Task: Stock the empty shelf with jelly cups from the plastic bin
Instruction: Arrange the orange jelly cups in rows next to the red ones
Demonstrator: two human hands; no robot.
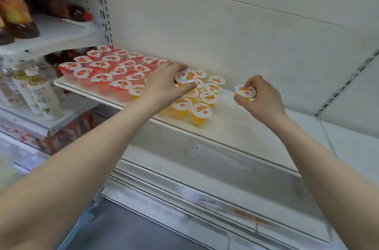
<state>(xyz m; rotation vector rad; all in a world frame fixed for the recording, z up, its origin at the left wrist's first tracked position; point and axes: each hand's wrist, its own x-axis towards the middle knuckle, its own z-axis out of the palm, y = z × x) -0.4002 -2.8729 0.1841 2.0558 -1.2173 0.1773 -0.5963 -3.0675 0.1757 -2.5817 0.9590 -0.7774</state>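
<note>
The left grip [164, 83] held an orange cup [187, 76] by its rim, thumb and fingers curled round it, above the orange cups [207, 97] standing near the middle of the shelf [235, 126]. The right grip [261, 96] pinched a second cup [245, 91] just right of that group; whether it rested on the shelf was unclear. Red cups [102, 69] filled the shelf's left end.

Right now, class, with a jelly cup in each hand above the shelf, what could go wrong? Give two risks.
1. The left hand holds its cup just over the packed orange cups; lowering it may topple neighbours.
2. The front orange cup stands near the shelf edge; a nudge could send it off.
</note>
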